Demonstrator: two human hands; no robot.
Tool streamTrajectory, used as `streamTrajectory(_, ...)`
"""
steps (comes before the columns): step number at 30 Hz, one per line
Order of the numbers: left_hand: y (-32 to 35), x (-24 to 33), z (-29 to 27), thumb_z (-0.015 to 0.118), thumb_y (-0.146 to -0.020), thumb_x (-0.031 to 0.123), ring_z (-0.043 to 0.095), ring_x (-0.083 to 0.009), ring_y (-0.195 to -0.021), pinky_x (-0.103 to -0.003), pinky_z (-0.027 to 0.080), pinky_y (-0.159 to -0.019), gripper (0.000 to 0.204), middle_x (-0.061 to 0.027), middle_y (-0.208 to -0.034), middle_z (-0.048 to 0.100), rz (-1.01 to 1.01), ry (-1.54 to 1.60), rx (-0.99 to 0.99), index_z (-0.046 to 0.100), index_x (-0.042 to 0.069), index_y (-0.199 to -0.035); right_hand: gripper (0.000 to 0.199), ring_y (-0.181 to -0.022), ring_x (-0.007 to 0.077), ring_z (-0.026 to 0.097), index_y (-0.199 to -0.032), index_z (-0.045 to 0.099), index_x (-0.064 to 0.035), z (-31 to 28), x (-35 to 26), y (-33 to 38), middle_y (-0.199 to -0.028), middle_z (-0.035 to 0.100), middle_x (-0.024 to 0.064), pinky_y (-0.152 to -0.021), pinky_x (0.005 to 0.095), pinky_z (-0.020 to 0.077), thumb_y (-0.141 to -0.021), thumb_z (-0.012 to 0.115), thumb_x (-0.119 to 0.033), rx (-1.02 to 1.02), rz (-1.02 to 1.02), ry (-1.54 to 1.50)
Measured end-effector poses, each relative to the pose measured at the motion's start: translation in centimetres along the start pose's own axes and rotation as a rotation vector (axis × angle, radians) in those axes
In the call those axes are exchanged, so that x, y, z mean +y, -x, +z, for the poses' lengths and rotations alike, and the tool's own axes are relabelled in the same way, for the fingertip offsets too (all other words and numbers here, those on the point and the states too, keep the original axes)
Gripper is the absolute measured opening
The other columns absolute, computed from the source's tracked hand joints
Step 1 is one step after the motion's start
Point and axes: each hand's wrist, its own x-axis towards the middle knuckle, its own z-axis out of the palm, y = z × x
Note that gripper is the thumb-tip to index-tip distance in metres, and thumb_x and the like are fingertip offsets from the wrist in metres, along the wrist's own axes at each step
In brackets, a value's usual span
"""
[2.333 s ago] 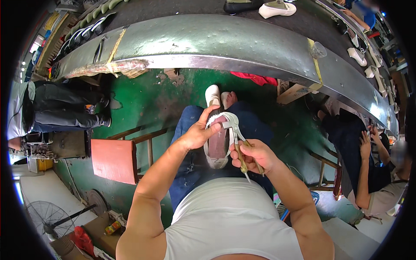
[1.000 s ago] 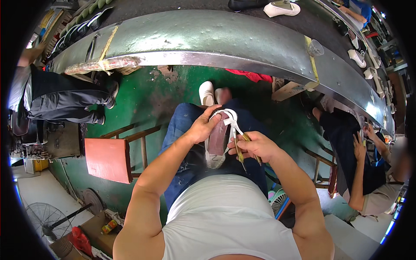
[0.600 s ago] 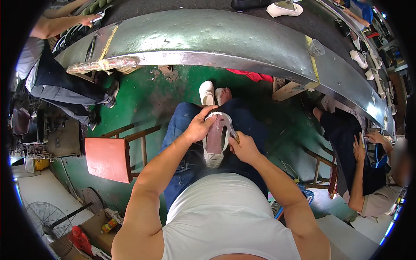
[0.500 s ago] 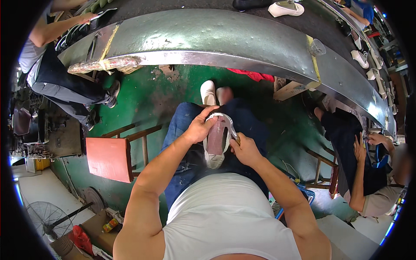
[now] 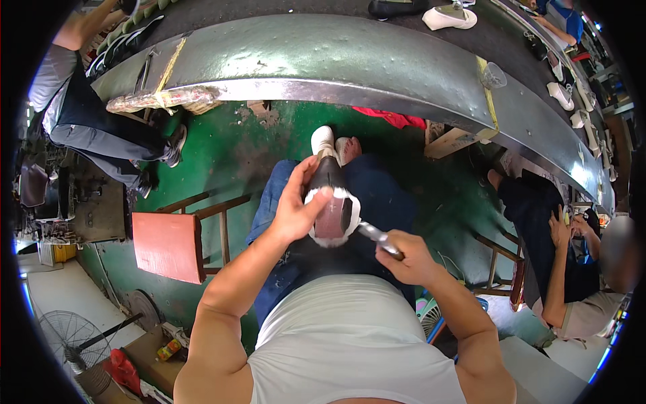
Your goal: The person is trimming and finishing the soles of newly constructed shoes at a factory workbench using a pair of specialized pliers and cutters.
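Note:
Over my lap, my left hand (image 5: 301,205) grips a partly made shoe (image 5: 330,219). Its far end is dark and smooth, and a ragged white edge rings its reddish-brown underside. My left thumb presses on this white edge, with the fingers wrapped round the far side. My right hand (image 5: 407,257) is closed round a silver metal hand tool (image 5: 374,233) with a dark handle end. The tool's tip reaches the right edge of the shoe; whether it bites the edge I cannot tell. The tool's exact kind is unclear.
Ahead runs a curved metal-edged bench (image 5: 303,57) with a dark belt carrying white shoes (image 5: 449,17). A stool with a reddish top (image 5: 168,246) stands at left, near a standing fan (image 5: 77,340). Other people work at left and right; a red cloth (image 5: 390,117) hangs under the bench.
The shoe has tilted and turned, its dark far end now showing. My right hand and tool have moved right and nearer to me. The left hand still grips the shoe.

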Motion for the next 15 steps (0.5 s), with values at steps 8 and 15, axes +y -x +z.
streamTrajectory(8, 4.1, 3.2, 1.2, 0.087, -0.068, 0.003, 0.042, -0.0485, -0.136, -0.055, 0.035, -0.112, 0.105, -0.0306, -0.148, 0.038, 0.552, -0.323, -0.39, 0.026, 0.005, -0.154, 0.027, -0.094, 0.0174, 0.06, -0.117, 0.049, 0.0, 2.8, 0.1, -3.9, -0.116, 0.064, 0.0144, -0.086, 0.0324, 0.049, -0.101, 0.058, -0.019, 0.416, -0.197, -0.467)
streamTrajectory(15, 6.8, 0.6, 1.8, 0.085, -0.065, 0.0, 0.043, -0.048, -0.134, -0.054, 0.034, -0.113, 0.121, -0.0273, -0.149, 0.038, 0.437, -0.362, -0.39, 0.009, 0.012, -0.158, 0.028, -0.099, 0.0231, 0.062, -0.121, 0.05, -0.0007, 5.9, 0.8, -3.2, -0.11, 0.063, 0.0134, -0.091, 0.0354, 0.0492, -0.102, 0.055, -0.022, 0.359, -0.115, -0.346)
